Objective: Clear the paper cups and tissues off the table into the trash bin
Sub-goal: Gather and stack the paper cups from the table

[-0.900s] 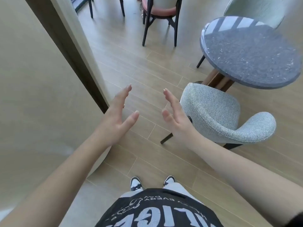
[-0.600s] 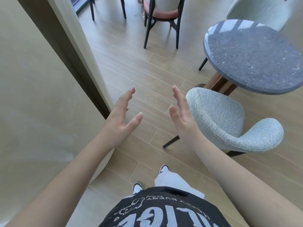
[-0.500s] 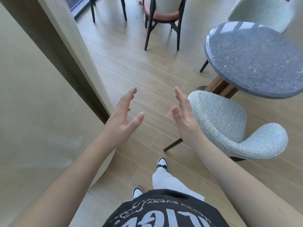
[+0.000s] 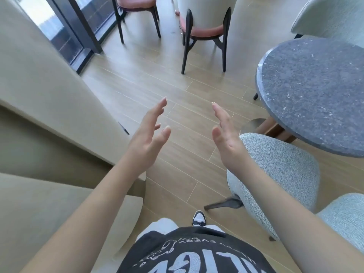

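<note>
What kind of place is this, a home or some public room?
Probably a café or lounge seating area, though I cannot be sure. A round speckled stone table has a grey upholstered chair beside it, and further chairs with pink seats stand near a large window.

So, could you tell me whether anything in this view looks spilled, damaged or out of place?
Nothing stands out. The round table shows only bare speckled top, the grey chair and the pink-seated chair stand upright, and the left hand and right hand are open, holding nothing. No cups, tissues or bin are in view.
</note>
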Available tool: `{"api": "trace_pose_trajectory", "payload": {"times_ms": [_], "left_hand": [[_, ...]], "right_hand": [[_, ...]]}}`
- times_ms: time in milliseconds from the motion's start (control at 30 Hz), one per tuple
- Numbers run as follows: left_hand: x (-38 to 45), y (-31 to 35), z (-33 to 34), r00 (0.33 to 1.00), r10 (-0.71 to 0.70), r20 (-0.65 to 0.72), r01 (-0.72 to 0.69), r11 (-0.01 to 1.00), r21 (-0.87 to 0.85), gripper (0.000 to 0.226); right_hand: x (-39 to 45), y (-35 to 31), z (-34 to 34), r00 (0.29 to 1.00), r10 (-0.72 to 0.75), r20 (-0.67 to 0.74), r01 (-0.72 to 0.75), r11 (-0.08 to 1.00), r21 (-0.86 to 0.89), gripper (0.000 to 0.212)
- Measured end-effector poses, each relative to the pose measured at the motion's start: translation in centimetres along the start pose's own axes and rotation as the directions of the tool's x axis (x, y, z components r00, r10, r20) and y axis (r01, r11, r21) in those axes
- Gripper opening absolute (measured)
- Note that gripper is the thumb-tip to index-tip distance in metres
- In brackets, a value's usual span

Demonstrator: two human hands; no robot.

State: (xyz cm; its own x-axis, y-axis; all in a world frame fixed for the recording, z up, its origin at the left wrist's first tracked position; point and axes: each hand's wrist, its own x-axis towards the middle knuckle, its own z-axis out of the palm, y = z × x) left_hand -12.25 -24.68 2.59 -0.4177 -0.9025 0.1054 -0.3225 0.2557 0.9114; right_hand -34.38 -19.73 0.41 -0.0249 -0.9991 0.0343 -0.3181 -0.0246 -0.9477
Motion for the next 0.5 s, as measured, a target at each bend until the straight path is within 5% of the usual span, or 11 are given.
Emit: {"api": "trace_pose_trajectory", "payload": {"times_ms": [500], "left_hand": [[25.3,-5.7,-3.3,0.989,0.150,0.010,-0.148,0.985,-0.087,0.063]], "right_hand": [[20.9,2.2,-2.2,0.988,0.079,-0.136,-0.079,0.997,0.009,0.087]]}}
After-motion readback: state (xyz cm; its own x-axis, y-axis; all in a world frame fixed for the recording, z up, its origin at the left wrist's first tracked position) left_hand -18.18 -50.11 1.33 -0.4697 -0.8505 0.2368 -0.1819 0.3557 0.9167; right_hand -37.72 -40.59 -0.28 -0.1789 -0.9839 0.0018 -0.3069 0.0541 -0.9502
